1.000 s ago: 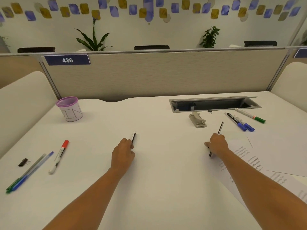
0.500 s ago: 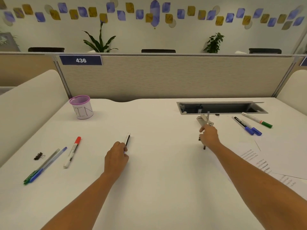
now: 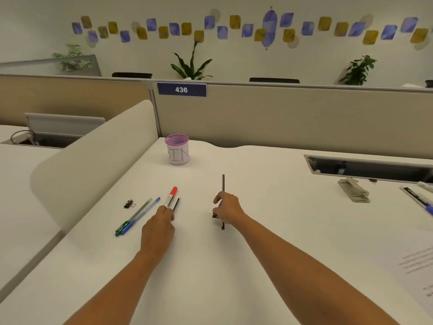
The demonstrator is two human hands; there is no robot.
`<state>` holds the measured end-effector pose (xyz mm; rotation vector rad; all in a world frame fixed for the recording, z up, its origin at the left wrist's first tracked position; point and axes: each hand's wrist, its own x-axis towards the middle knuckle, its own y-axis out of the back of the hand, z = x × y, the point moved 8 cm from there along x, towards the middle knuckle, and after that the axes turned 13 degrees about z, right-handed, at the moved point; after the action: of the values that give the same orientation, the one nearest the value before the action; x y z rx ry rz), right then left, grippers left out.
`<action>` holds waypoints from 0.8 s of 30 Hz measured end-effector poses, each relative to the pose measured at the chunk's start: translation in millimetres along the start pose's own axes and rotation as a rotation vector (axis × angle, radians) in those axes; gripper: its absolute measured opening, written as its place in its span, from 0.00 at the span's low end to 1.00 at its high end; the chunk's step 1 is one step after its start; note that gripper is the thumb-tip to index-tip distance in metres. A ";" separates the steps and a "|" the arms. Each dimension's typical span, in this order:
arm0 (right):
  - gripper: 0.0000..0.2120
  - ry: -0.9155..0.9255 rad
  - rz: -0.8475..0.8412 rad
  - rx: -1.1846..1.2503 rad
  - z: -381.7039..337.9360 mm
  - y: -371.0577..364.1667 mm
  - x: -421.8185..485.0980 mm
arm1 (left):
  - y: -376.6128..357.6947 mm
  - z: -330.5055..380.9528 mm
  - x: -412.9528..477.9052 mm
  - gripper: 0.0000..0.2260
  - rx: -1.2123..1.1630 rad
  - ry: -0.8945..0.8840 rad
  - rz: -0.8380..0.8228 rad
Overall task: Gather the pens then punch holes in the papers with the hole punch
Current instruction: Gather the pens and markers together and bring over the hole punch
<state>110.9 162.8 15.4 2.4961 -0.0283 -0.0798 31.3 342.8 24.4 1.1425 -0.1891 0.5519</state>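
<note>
My left hand (image 3: 161,225) pinches a black-capped marker (image 3: 175,204) and touches the red-capped marker (image 3: 171,196) lying beside it. My right hand (image 3: 228,211) grips a thin black pen (image 3: 223,186) that points away from me above the white desk (image 3: 210,266). A green pen (image 3: 133,218) and a blue pen (image 3: 144,214) lie side by side left of my left hand. The grey hole punch (image 3: 354,190) sits at the right below the cable slot. Printed papers (image 3: 414,268) lie at the lower right. More markers (image 3: 419,199) show at the right edge.
A purple-rimmed cup marked BIN (image 3: 177,149) stands at the back of the desk. A small black binder clip (image 3: 129,204) lies at the left. An open cable slot (image 3: 370,168) is set into the desk at right. Beige partitions (image 3: 281,118) close off the back and left.
My view has swung left. My left hand carried its marker left to the red marker. My right hand brought the thin black pen left, away from the hole punch, to the desk's middle.
</note>
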 end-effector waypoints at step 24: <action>0.16 0.066 -0.057 0.158 -42.1 -89.4 -19.6 | 26.5 -82.9 -8.3 0.15 0.074 0.056 0.169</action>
<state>94.2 260.3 -3.7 2.6557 0.0668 -0.0193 -0.2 422.7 7.9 1.1880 -0.2202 0.7451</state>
